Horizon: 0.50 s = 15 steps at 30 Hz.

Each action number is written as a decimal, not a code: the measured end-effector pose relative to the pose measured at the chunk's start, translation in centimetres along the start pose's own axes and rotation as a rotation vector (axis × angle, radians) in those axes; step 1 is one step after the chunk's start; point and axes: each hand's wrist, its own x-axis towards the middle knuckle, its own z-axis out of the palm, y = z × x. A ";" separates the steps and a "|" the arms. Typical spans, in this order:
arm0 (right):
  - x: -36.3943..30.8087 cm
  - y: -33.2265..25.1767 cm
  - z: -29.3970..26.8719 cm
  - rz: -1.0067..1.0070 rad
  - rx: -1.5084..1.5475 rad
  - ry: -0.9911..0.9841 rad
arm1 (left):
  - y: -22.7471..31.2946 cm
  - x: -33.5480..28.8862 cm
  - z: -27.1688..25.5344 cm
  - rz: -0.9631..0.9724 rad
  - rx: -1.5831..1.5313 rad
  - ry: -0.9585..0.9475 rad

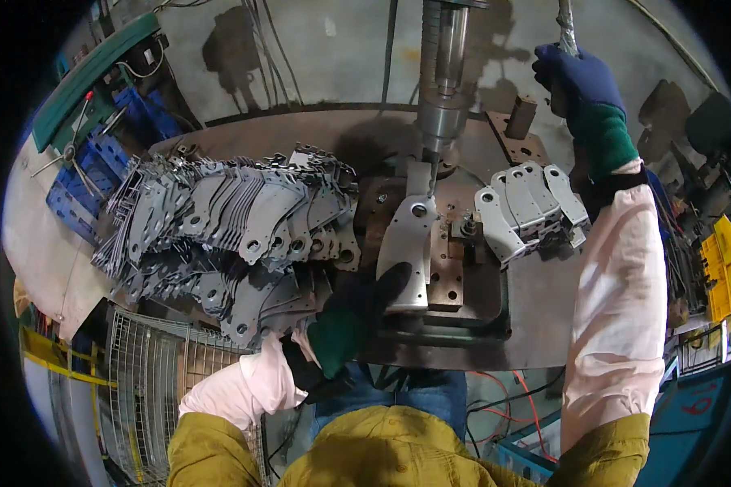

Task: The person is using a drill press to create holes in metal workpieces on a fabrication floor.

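Note:
A curved flat grey metal plate point(404, 260) with holes lies on the press fixture point(444, 284), under the vertical steel ram point(444, 118). My left hand point(357, 312), in a dark glove with a green cuff, holds the plate's near left edge, one finger lying over its surface. The other fingers of that hand are partly hidden in shadow. High at the right, my right hand point(581, 81) in a blue glove is closed round a lever handle point(567, 28) wrapped in silvery material.
Large stacks of similar metal plates point(252, 207) cover the table's left side. A smaller group of curved plates point(528, 203) sits right of the fixture. Behind it stands a steel block with a post point(518, 134). A wire basket point(150, 381) is at lower left, yellow bins point(724, 268) far right.

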 end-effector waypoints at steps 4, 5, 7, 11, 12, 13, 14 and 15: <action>1.2 -0.4 1.7 0.261 0.092 0.107 | 1.7 0.5 0.2 -0.220 -0.048 0.022; 1.7 -0.1 1.9 0.270 0.151 0.162 | 0.6 0.3 -0.3 0.039 0.312 0.015; 2.6 2.0 2.3 0.303 0.241 0.273 | -2.2 0.6 -1.1 0.271 0.616 -0.015; 3.0 1.3 3.5 -0.075 -0.365 0.225 | 2.3 -0.6 -0.3 -0.234 -0.084 -0.002; 3.2 1.3 3.6 0.083 -0.168 0.292 | 1.6 -0.8 -0.3 -0.098 0.081 -0.041; 3.4 1.4 3.7 0.238 0.032 0.359 | 1.1 -0.6 -0.2 -0.031 0.184 -0.059; 3.4 1.4 3.8 0.232 0.021 0.371 | 0.9 -0.9 -0.3 0.033 0.297 -0.056; 3.3 1.4 3.9 0.225 0.010 0.383 | 0.7 -1.0 -0.4 0.025 0.352 -0.034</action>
